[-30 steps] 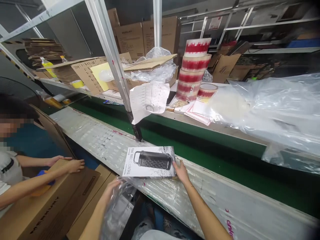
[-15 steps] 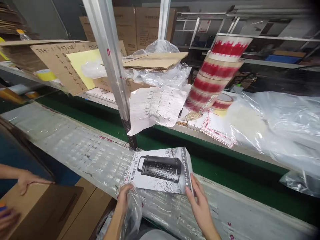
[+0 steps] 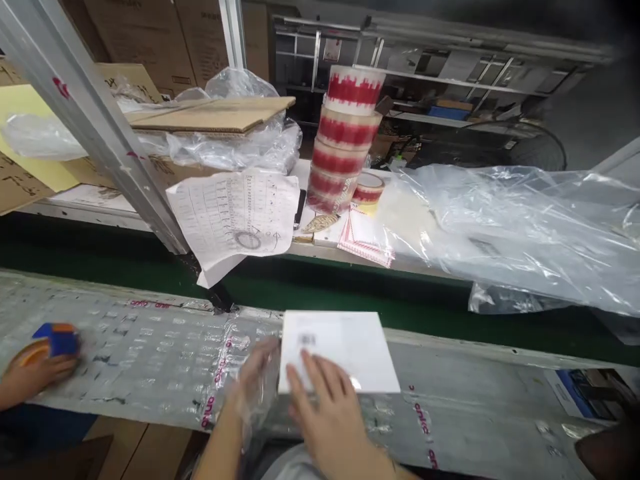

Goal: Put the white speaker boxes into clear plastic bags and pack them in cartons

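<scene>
On the tape-patched bench (image 3: 165, 333) before me lies a speaker box (image 3: 345, 340), a plain white face with a small dark printed mark turned up. My right hand (image 3: 330, 407) rests over its near left part, fingers stretched out and spread on the white face. Just left of the box is my left hand (image 3: 257, 367), smeared by motion, with its fingers curled. A clear plastic bag (image 3: 260, 407) is bunched in that hand and hangs along the wrist.
A co-worker's hand (image 3: 47, 377) holds a blue and orange tape dispenser (image 3: 57, 340) at the left. Stacked tape rolls (image 3: 345, 140), a paper sheet (image 3: 240, 220) and plastic sheeting (image 3: 525, 227) lie on the shelf. A metal post (image 3: 110, 133) stands left; another box (image 3: 585, 393) lies right.
The speaker box has been turned from its printed picture face to a white face. My right hand has moved from its right edge onto its top. The view has swung right.
</scene>
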A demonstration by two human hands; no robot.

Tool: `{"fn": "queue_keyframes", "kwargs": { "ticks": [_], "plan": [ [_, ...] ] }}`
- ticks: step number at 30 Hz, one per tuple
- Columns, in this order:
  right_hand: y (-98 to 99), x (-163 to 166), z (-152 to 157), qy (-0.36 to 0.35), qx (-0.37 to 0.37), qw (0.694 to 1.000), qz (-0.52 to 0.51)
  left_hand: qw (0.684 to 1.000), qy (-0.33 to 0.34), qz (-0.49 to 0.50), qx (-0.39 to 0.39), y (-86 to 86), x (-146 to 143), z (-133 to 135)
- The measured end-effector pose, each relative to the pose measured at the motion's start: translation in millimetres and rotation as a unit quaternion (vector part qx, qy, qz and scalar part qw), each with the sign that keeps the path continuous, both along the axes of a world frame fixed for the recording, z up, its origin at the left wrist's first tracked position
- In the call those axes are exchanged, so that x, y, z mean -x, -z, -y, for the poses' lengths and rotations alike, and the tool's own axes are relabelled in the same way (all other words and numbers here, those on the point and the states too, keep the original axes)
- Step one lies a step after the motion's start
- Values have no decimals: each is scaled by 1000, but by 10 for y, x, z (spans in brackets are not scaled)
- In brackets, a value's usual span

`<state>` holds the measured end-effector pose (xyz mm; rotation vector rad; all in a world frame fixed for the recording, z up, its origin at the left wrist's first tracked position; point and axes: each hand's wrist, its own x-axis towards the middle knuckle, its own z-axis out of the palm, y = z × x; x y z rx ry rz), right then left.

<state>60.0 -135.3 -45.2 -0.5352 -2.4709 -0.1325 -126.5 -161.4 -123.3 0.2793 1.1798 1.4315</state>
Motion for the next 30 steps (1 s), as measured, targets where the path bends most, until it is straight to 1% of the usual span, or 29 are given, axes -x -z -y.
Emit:
{"fn": "queue_keyframes", "kwargs": {
  "ticks": [2, 3, 5, 6, 7, 8, 10, 12, 13, 15, 17, 18, 19, 20, 21, 22, 24, 27, 29, 30],
  "plan": [
    [-124, -13, -172, 47, 26, 998, 40, 999, -11, -49, -14, -193, 7, -43],
    [-186, -29, -245, 51, 43, 996, 53, 997, -22, -79, -18, -288, 14, -36],
    [-292, -74, -333, 25, 79, 994, 75, 984, -40, -173, -18, -486, 22, 57],
    [-332, -100, -344, 7, 98, 992, 79, 970, -40, -241, -15, -594, 18, 142],
    [-363, -128, -333, -6, 118, 990, 75, 947, -30, -321, -12, -709, 5, 247],
    [-384, -157, -307, -17, 138, 988, 63, 914, -8, -405, -11, -831, -18, 364],
    [-399, -216, -226, -38, 172, 984, 22, 841, 67, -538, -9, -1084, -90, 591],
    [-387, -278, -141, -60, 191, 979, -22, 787, 138, -602, -4, -1325, -172, 753],
    [-375, -310, -104, -75, 198, 977, -38, 760, 162, -630, 1, -1435, -207, 798],
    [-344, -376, -46, -110, 218, 968, -58, 697, 176, -694, 21, -1628, -260, 830],
    [-302, -444, -7, -143, 241, 957, -77, 630, 168, -757, 43, -1787, -299, 816],
    [-276, -476, 6, -159, 246, 952, -89, 602, 164, -780, 50, -1856, -321, 807],
    [-250, -507, 15, -173, 245, 949, -100, 583, 160, -795, 52, -1918, -351, 801],
    [-224, -533, 23, -187, 240, 946, -112, 572, 159, -803, 52, -1973, -390, 800],
    [-204, -555, 30, -201, 235, 943, -124, 570, 161, -804, 52, -2021, -440, 804],
    [-194, -572, 39, -215, 236, 938, -138, 575, 166, -799, 54, -2060, -499, 813],
    [-217, -589, 75, -233, 266, 921, -161, 597, 174, -781, 66, -2115, -642, 839],
    [-359, -579, 175, -218, 353, 895, -164, 632, 170, -750, 93, -2175, -850, 888],
    [-478, -572, 236, -196, 389, 886, -162, 644, 170, -739, 97, -2237, -924, 933],
    [-531, -579, 250, -185, 398, 883, -169, 647, 178, -737, 83, -2281, -930, 961]
  ]
}}
